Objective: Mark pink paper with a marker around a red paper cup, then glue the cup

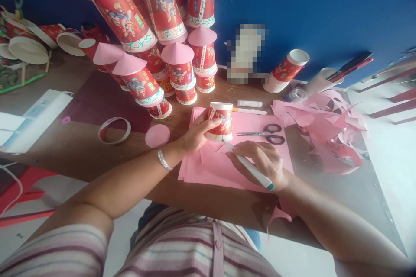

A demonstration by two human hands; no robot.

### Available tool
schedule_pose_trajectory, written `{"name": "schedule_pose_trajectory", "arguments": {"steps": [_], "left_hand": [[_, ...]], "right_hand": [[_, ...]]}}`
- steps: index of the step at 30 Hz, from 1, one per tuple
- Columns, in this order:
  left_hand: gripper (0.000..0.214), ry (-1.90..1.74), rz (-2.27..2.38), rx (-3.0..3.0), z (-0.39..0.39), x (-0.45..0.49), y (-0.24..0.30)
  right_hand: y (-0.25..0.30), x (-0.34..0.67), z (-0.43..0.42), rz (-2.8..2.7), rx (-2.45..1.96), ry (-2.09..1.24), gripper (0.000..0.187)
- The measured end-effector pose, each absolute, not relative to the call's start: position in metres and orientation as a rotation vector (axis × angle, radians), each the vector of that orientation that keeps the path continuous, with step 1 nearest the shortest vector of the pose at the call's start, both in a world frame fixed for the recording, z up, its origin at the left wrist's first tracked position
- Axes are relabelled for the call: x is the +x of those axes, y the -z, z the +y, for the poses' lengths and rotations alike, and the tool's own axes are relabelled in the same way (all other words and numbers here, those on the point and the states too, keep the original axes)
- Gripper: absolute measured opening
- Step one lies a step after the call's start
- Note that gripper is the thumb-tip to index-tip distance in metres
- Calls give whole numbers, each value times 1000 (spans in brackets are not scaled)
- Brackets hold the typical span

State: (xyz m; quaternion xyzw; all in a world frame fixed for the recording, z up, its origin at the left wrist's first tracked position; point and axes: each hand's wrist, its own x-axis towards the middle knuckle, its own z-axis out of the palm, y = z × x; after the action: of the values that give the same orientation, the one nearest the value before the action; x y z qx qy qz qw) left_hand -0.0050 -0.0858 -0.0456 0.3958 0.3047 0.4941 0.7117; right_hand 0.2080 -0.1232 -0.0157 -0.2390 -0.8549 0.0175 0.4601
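A red printed paper cup with a white rim stands upright over the pink paper sheets. My left hand grips it from the left, thumb across its front. In my right hand is a white marker pen with a green end; its tip touches or nearly touches the white band low on the cup. Scissors with dark handles lie on the pink sheets, just beyond my right hand. A glue stick and an orange-and-white pen rest behind the cup.
Paper-cup towers with pink cone roofs stand at the back left. Pink paper scraps heap at the right. A cup stack, a tape roll and a pen holder line the wall. A cardboard ring and pink disc lie left.
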Motion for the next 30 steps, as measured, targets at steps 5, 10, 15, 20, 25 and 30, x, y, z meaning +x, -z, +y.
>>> {"name": "schedule_pose_trajectory", "arguments": {"steps": [5, 10, 15, 20, 25, 30], "left_hand": [[40, -1109, 662, 865, -85, -4, 47], [41, -1117, 647, 846, -85, -4, 47], [36, -1107, 642, 863, -84, -5, 48], [38, -1118, 639, 849, -85, -4, 46], [37, -1134, 667, 855, -87, -3, 45], [39, -1135, 690, 865, -87, -2, 47]], "right_hand": [[13, 206, -123, -2080, -599, -35, 19], [11, 206, -123, -2064, -645, -37, 22], [9, 206, -122, -2052, -658, -17, 17], [6, 206, -123, -2058, -601, -29, 17], [9, 205, -126, -2087, -565, -27, 16], [11, 203, -126, -2072, -571, -16, 16]]}}
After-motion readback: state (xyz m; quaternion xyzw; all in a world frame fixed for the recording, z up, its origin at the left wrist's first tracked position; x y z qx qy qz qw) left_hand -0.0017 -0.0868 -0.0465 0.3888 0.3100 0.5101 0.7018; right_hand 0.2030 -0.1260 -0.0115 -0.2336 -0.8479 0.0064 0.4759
